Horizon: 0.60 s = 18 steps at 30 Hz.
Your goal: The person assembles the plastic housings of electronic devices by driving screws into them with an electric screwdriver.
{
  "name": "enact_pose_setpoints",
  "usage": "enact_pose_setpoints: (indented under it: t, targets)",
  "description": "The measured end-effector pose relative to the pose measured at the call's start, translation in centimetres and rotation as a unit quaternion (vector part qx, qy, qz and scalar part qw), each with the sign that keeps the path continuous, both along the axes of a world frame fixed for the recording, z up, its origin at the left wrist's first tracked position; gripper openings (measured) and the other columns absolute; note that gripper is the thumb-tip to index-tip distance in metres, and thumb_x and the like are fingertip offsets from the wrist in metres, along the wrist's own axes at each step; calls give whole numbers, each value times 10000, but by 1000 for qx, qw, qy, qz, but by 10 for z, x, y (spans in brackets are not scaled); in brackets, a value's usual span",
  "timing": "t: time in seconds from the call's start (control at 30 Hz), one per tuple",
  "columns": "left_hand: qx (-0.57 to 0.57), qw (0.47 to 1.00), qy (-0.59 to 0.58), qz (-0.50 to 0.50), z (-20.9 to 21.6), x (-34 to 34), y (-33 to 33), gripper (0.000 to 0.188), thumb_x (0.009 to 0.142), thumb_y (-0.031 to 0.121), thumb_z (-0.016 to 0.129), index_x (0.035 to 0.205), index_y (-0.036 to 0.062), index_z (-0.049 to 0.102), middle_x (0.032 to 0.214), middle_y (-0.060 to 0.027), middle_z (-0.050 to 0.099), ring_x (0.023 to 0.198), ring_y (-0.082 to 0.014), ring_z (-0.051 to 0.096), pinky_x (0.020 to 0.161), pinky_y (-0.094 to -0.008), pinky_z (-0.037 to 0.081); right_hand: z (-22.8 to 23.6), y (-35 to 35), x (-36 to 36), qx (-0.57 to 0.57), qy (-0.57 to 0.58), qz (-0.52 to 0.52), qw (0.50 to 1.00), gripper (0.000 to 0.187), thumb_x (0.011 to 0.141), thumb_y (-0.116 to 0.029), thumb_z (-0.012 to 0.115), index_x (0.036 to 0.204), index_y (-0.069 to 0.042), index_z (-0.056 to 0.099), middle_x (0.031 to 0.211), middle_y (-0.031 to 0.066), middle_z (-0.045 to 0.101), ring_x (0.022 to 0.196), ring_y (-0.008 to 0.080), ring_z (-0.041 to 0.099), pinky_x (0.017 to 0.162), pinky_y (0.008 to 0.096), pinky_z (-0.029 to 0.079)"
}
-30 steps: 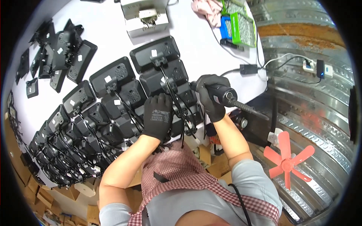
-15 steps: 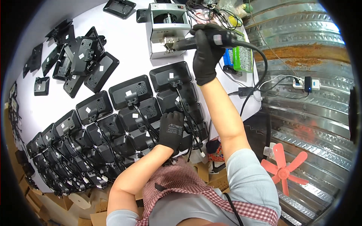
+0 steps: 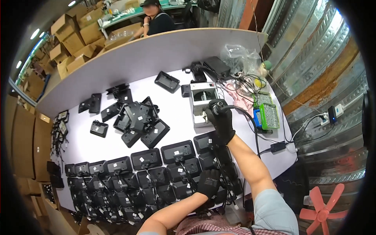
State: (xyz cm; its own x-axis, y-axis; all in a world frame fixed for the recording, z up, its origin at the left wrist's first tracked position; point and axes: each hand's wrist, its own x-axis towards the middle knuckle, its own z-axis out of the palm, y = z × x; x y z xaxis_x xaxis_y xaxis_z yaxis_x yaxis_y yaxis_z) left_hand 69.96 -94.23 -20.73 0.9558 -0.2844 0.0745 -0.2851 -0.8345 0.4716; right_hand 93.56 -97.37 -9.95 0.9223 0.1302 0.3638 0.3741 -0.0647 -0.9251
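Observation:
In my gloved right hand (image 3: 220,123) is a black corded electric screwdriver (image 3: 218,106), its fingers closed round the body. The tool is beside the front of a light grey screw feeder (image 3: 199,103); my hand hides its tip. Gloved in black, my left hand (image 3: 208,183) lies back up over the near rows of black plastic housings (image 3: 178,152), fingers bent down among the parts and cables. What they grip is hidden. The housings lie in rows with white labels, black cables trailing toward me.
More black housings (image 3: 137,121) are piled loosely at the middle left. Green and blue trays (image 3: 269,116) of small metal parts stand right of the feeder. A low partition (image 3: 156,49) bounds the table's far side, with a person (image 3: 161,23) behind it. A pink fan (image 3: 323,214) is at lower right.
My view has tilted up, bringing the partition and the person into sight. The screwdriver has swung from lying sideways to pointing more toward the camera, still at the feeder. My left hand stays over the housings.

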Motion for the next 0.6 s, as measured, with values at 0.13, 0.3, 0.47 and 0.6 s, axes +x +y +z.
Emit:
enact_pose_setpoints:
  t: [0.13, 0.3, 0.47, 0.6]
  targets:
    - [11, 1000, -9, -4, 3, 0, -1, 222, 766, 199, 603, 942, 64, 598, 903, -139, 578, 845, -308, 574, 734, -428, 433, 18, -18, -12, 89, 227, 42, 969, 189, 831, 10, 683, 950, -71, 559, 823, 5, 591, 638, 104, 562, 512, 254, 468]
    - [-5, 1000, 7, -4, 2, 7, -3, 173, 738, 157, 619, 881, 62, 609, 870, -145, 593, 818, -318, 597, 704, -445, 459, 17, -84, -61, 169, 144, 14, 975, 266, 836, -23, 691, 1078, -37, 581, 859, 38, 626, 690, 136, 637, 584, 271, 539]
    - [1, 1000, -18, 8, -2, 5, -1, 159, 745, 155, 619, 876, 66, 613, 881, -146, 600, 835, -318, 602, 715, -445, 466, 3, -148, -116, 143, 141, -108, 974, 289, 835, 7, 652, 1094, -46, 535, 916, 69, 615, 839, 180, 632, 764, 335, 547]
    - [-5, 999, -30, 10, -4, 9, -2, 239, 703, 172, 682, 911, 68, 629, 863, -150, 620, 806, -336, 625, 681, -461, 488, -2, -181, -147, 191, 154, -164, 956, 320, 852, -9, 667, 1140, -64, 537, 932, 69, 606, 826, 183, 626, 771, 341, 543]
